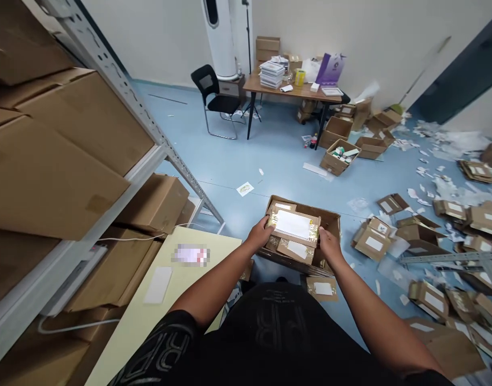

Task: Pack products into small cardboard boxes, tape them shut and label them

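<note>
Between my two hands I hold a flat cardboard parcel [293, 224] with a blank-looking white label and shiny tape at its ends. My left hand [261, 234] grips its left end, thumb on top. At the opposite end, my right hand [328, 244] closes on the right edge. The parcel is over an open cardboard box [331, 220]. Inside that box lie other small taped parcels, one of them a labelled parcel [297, 250] just below the held one. The fingers under the parcel are hidden.
To the left stand a metal shelf [177, 166] stacked with cartons and a pale yellow table [145, 332] bearing a white card. Parcels, open boxes and plastic scraps [450, 145] litter the floor on the right. A desk [251, 83] and black chair [221, 103] are at the back.
</note>
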{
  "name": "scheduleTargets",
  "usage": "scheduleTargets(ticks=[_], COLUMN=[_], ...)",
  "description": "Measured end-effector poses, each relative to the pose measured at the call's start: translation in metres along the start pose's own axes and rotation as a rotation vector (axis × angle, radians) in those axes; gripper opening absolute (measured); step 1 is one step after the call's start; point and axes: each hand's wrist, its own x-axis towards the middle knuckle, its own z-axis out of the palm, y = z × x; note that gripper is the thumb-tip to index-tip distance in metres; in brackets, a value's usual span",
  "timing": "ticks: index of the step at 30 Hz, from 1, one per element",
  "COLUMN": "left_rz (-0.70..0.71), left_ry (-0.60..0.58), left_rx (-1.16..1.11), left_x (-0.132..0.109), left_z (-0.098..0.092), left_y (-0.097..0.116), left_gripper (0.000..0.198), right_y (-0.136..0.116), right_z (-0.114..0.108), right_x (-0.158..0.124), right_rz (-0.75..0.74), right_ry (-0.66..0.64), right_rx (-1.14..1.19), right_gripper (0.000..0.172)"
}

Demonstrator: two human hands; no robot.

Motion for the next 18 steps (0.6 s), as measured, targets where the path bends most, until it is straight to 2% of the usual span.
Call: scheduleTargets(ticks=[4,8,13,18], left_rz=[-0.061,-0.06,-0.088,-0.19], left_ry=[-0.004,0.017,0.111,0.296], left_rx=[0.068,0.006,0.033,0.02], left_x=[0.014,0.015,-0.007,-0.045], left_z=[-0.005,-0.011,-0.02,-0.006], left_y=[-0.018,-0.038,-0.056,-0.067], left_gripper=[0.061,0.046,0.027,0.028], right_y=[0.011,0.032,0.058,0.057], right_z=[0.007,0.008,0.007,0.018], right_x=[0.001,0.004,0.02,0.053], right_rz=[-0.017,0.047,0.129,0.028], right_ry=[0.033,-0.025,-0.207,-0.472], right_rx=[-0.075,-0.013,-0.028,-0.097], right_gripper=[0.048,0.049,0.044,0.042])
